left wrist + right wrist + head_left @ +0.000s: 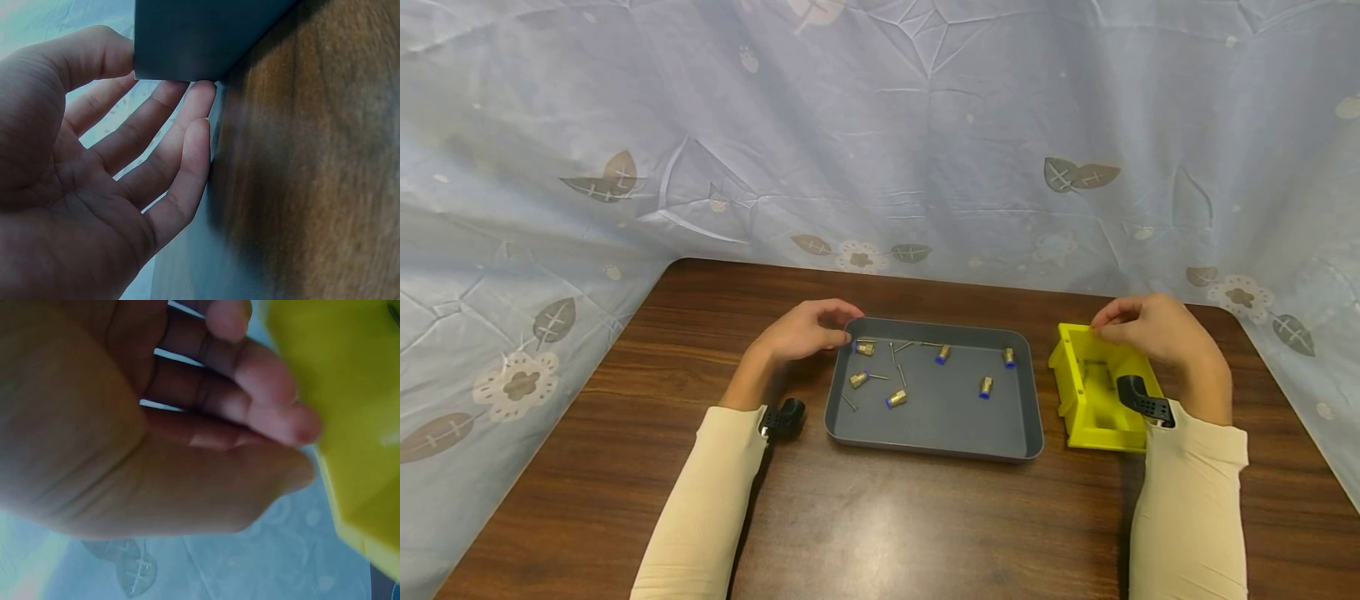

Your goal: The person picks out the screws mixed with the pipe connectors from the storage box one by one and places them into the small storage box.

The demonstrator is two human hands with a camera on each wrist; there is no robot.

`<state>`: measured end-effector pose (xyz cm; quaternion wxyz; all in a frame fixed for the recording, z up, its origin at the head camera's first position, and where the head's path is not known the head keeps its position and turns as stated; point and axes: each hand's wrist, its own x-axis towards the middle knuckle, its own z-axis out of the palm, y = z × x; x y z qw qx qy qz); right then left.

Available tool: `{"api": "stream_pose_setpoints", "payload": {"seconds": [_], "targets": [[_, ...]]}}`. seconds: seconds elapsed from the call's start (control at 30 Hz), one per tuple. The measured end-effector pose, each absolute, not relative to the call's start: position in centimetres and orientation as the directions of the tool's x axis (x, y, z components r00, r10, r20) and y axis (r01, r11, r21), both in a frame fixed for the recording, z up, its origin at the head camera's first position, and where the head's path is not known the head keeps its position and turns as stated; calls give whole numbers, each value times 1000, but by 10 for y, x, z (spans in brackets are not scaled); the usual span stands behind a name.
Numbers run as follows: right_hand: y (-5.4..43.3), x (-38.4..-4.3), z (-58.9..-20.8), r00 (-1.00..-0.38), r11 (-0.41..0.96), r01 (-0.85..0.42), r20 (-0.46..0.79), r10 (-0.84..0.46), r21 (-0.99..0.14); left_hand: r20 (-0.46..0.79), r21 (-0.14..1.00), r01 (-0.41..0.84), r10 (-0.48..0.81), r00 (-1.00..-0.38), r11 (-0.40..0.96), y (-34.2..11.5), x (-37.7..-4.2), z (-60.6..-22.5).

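Observation:
In the head view my left hand [801,333] is at the back left corner of a shallow grey tray [940,429]. Its fingers are loosely bent, and the left wrist view shows fingertips [203,97] touching the tray's outer wall [187,44]. Several brass fittings with blue collars [897,399] and several thin screws [902,375] lie scattered in the tray. My right hand [1161,333] is over the back of a yellow bin [1078,417]. Relaxed fingertips [306,425] meet the bin's rim [337,506] in the right wrist view. Some small screws [1096,363] appear inside the bin.
The tray and bin stand side by side on a dark wood table [925,533], with a narrow gap between them. A patterned pale curtain [880,150] hangs behind the table and along its sides. Black wrist mounts [784,417] are on both forearms.

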<state>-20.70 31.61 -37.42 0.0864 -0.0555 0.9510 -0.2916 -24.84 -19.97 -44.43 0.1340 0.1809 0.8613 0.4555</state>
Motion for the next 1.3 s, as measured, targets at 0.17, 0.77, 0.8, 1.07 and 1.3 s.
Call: {"api": "stream_pose_setpoints", "payload": {"seconds": [0.17,0.77,0.8,1.07,1.3], "targets": [[308,-210,-373,-983,811,-121,-46,-180,-572,-67,831,192,436,-897,522,-200,-249,-444],[262,-220,-381,-904,620,-424,272,-329,-660,-76,838,179,434,-898,516,-199,-248,-444],[259,-220,-381,-901,615,-431,279,-331,-661,-75,838,179,434,-898,515,-199,-248,-444],[240,-224,-383,-890,585,-451,289,-353,-674,-72,833,184,432,-899,522,-198,-249,-443],[223,-225,-385,-865,565,-493,301,-403,-662,-73,827,186,430,-900,530,-198,-249,-445]]}}
